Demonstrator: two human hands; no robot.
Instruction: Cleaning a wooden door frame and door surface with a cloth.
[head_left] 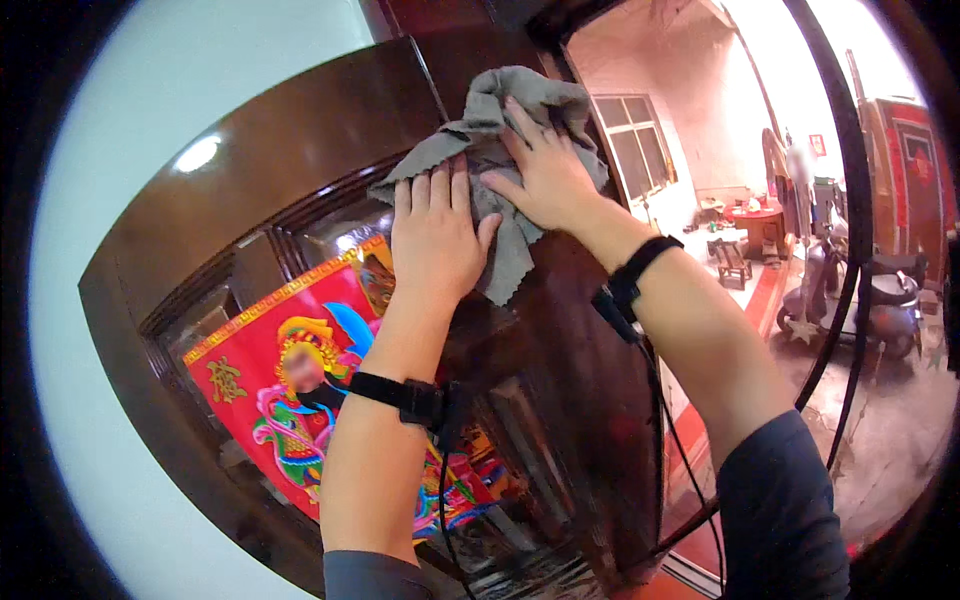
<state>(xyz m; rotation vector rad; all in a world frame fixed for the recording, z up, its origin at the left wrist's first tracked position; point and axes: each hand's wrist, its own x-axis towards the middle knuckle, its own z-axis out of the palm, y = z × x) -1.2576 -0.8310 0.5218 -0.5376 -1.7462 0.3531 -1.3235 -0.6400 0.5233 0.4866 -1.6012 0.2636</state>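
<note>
A grey cloth [530, 88] with a zigzag edge lies bunched against the upper part of a dark brown, glossy wooden door [290, 140]. My left hand [437, 235] rests flat on the cloth's left part, fingers stretched out and thumb apart. Higher and to the right, my right hand [545, 175] presses on the same cloth with its fingers spread. Loose folds of cloth stick out above the right hand and hang below between the two hands. The door surface under the cloth is hidden.
A red poster [240, 400] with a colourful figure is on the door panel below my left hand. Black straps with cables circle both wrists. To the right, beyond a dark frame [850, 200], are a parked scooter [885, 300], a small stool [732, 262] and a red table [760, 218].
</note>
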